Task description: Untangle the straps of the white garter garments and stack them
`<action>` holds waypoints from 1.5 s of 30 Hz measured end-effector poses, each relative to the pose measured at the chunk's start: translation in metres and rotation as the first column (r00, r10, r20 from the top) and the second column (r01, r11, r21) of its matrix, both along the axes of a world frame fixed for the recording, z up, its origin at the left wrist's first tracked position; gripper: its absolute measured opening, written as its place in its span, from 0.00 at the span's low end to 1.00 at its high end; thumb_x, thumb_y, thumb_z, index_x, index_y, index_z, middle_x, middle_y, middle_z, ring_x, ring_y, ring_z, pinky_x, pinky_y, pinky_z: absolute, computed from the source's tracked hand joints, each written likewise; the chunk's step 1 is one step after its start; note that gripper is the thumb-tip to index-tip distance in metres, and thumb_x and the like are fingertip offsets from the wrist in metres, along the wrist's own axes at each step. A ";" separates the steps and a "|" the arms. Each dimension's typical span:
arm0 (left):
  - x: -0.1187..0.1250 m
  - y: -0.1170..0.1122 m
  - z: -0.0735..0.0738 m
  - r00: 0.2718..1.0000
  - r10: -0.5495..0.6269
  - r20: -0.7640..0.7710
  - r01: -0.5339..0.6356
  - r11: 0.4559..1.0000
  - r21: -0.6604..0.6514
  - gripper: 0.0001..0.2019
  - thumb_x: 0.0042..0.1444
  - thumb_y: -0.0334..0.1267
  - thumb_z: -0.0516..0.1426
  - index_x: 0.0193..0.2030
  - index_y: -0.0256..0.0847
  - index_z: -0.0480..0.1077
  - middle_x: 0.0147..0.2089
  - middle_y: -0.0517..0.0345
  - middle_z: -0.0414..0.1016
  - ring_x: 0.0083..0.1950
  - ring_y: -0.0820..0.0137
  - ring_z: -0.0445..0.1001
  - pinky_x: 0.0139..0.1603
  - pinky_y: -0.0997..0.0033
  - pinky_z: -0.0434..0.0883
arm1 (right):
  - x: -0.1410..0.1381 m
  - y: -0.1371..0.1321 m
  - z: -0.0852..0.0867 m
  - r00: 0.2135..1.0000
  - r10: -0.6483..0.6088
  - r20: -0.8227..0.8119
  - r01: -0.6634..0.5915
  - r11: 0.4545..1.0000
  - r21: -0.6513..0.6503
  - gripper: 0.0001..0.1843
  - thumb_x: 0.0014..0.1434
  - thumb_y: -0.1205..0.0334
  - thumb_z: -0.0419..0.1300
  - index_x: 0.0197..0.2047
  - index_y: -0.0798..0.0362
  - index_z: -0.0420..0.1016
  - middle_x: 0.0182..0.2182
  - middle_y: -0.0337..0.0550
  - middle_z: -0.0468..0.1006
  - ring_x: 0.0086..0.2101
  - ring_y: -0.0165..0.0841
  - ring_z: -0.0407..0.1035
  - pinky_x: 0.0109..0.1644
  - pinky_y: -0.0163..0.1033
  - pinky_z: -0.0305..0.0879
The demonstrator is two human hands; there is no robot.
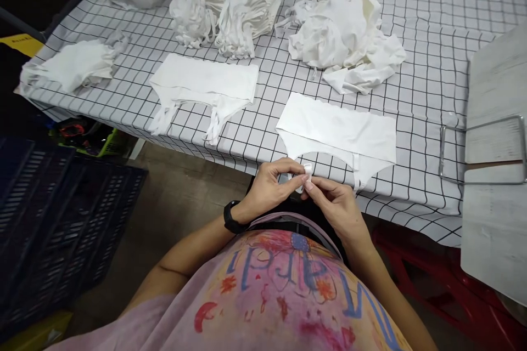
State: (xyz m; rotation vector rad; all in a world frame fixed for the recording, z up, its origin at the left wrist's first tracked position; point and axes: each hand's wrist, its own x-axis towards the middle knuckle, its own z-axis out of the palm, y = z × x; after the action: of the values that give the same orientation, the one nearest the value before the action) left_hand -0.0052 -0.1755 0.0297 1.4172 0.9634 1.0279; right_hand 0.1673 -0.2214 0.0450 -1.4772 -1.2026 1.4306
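Note:
A white strappy top lies flat near the table's front edge, its strap side towards me. One white shoulder strap is pinched between the fingertips of my left hand, which has a black watch on its wrist. My right hand is closed on the same strap just beside it, thumb against fingers. The fingers partly hide the strap's lower part. The top's other strap hangs towards the edge, right of my hands. To the left another white top lies spread out, straps towards me.
A tall stack of white tops and a crumpled white heap stand farther back. A smaller white pile lies at left. A metal wire frame rests by a pale board at right. Dark crates stand at lower left.

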 end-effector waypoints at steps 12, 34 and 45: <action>0.002 0.018 0.003 0.971 -0.071 -0.229 0.120 0.971 0.208 0.05 0.64 0.32 0.61 0.36 0.40 0.79 0.36 0.55 0.82 0.39 0.69 0.79 0.43 0.67 0.75 | 0.000 0.015 -0.010 0.968 -0.249 0.041 0.237 0.952 0.194 0.06 0.63 0.56 0.69 0.39 0.47 0.86 0.38 0.43 0.81 0.41 0.37 0.74 0.44 0.41 0.71; 0.014 0.143 -0.029 0.587 -0.075 -0.806 0.665 0.612 0.428 0.11 0.71 0.29 0.51 0.46 0.37 0.76 0.52 0.50 0.79 0.53 0.61 0.70 0.51 0.59 0.66 | 0.008 0.080 -0.021 0.849 -0.494 -0.185 0.391 0.825 -0.408 0.19 0.48 0.49 0.78 0.30 0.55 0.79 0.18 0.39 0.78 0.19 0.30 0.75 0.23 0.29 0.72; 0.017 0.150 -0.046 0.797 0.011 -0.604 0.484 0.587 0.649 0.06 0.69 0.32 0.57 0.39 0.40 0.74 0.41 0.59 0.81 0.46 0.66 0.73 0.50 0.59 0.65 | -0.004 0.099 -0.022 0.768 -0.614 -0.180 0.489 0.745 -0.453 0.16 0.47 0.55 0.76 0.26 0.54 0.76 0.16 0.38 0.76 0.19 0.30 0.76 0.22 0.26 0.70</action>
State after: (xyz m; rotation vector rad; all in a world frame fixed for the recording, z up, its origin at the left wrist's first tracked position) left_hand 0.0115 -0.0255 -0.0166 2.6469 0.6532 0.8466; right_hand 0.1632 -0.1222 0.0232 -1.5974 -0.2226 1.4342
